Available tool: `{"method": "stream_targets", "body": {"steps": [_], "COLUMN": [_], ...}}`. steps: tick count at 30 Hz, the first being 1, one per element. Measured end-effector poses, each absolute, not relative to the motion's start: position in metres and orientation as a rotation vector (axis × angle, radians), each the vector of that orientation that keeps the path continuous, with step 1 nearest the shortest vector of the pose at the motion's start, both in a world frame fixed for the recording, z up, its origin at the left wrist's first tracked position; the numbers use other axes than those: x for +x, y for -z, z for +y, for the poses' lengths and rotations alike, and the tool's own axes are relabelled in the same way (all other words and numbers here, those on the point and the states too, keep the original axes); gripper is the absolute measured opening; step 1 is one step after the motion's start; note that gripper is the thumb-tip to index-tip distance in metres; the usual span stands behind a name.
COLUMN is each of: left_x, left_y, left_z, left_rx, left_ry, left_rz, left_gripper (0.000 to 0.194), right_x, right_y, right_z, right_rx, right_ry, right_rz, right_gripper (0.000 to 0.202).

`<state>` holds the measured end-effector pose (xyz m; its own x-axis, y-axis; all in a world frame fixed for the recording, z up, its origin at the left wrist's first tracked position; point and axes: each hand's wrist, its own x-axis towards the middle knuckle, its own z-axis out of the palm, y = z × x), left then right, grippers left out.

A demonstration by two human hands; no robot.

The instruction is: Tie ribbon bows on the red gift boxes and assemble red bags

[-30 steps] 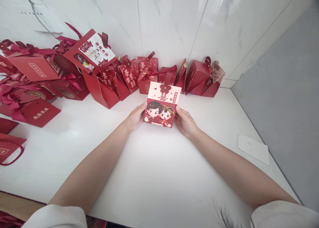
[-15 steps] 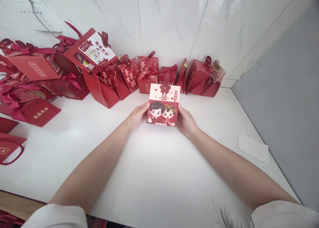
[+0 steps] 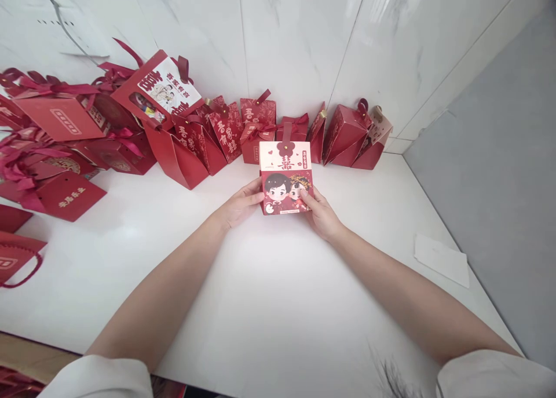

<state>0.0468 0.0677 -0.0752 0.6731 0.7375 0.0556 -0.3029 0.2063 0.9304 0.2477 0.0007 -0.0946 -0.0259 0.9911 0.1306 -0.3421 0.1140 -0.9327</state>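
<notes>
Between my two hands is a red gift box (image 3: 282,181) with a cream upper flap, a dark red ribbon loop on top and two cartoon faces on the front. My left hand (image 3: 244,204) grips its left side, thumb at the front edge. My right hand (image 3: 320,212) holds the right side, its thumb lying across the front over one cartoon face. The fingers behind the box are hidden. Just behind it stand a small red box with a bow (image 3: 257,142) and another red box (image 3: 292,129), partly covered.
Several red boxes (image 3: 347,134) line the tiled wall (image 3: 295,44). A pile of red boxes with ribbons (image 3: 56,111) fills the left side of the white table (image 3: 269,305). White paper (image 3: 442,260) lies near the grey panel (image 3: 490,172) on the right.
The gift box has tipped more upright and turned slightly, its front showing taller. My right thumb has moved from the box's edge onto its front face.
</notes>
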Motion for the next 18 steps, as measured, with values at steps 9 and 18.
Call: {"method": "stream_targets", "body": {"steps": [9,18], "left_x": [0.068,0.06], "left_y": [0.093,0.086], "left_z": [0.067,0.069], "left_rx": [1.211,1.118], "left_ry": [-1.027,-1.031], "left_rz": [0.665,0.71], "left_gripper": [0.047,0.075], "right_x": [0.247,0.239], "right_y": [0.089,0.084], "right_z": [-0.013,-0.028], "right_rx": [-0.988,-0.896], "right_ry": [-0.722,-0.458], "right_rz": [-1.242,-1.656], "right_gripper": [0.064,0.043]}}
